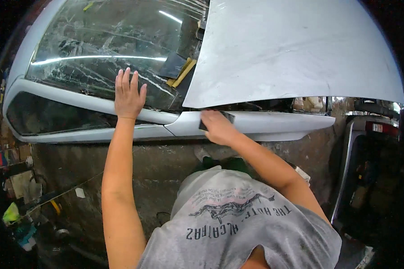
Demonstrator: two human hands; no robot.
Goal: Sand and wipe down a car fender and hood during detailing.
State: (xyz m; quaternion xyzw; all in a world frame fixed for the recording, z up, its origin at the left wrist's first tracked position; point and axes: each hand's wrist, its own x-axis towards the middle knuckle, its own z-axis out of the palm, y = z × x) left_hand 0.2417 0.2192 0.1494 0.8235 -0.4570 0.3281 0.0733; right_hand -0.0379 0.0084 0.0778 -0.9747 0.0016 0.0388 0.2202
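Observation:
My left hand (129, 95) lies flat on the car's windshield (98, 45), near its lower edge, with the fingers stretched out and slightly apart. On the pale grey front fender (265, 123), just ahead of the windshield pillar, my right hand (221, 128) presses down a piece of dark sandpaper (229, 117). Parts of the sandpaper show past the fingers; the rest is hidden under the hand. Beyond the fender, the pale grey hood (292, 49) sits with a dark gap along its near edge.
A dark flat sheet (173, 66) and a yellowish strip (184, 73) rest at the windshield's base. Another vehicle part with a red light (381, 128) stands at the right. Clutter, including a yellow-green item (11, 213), lies on the floor at the left.

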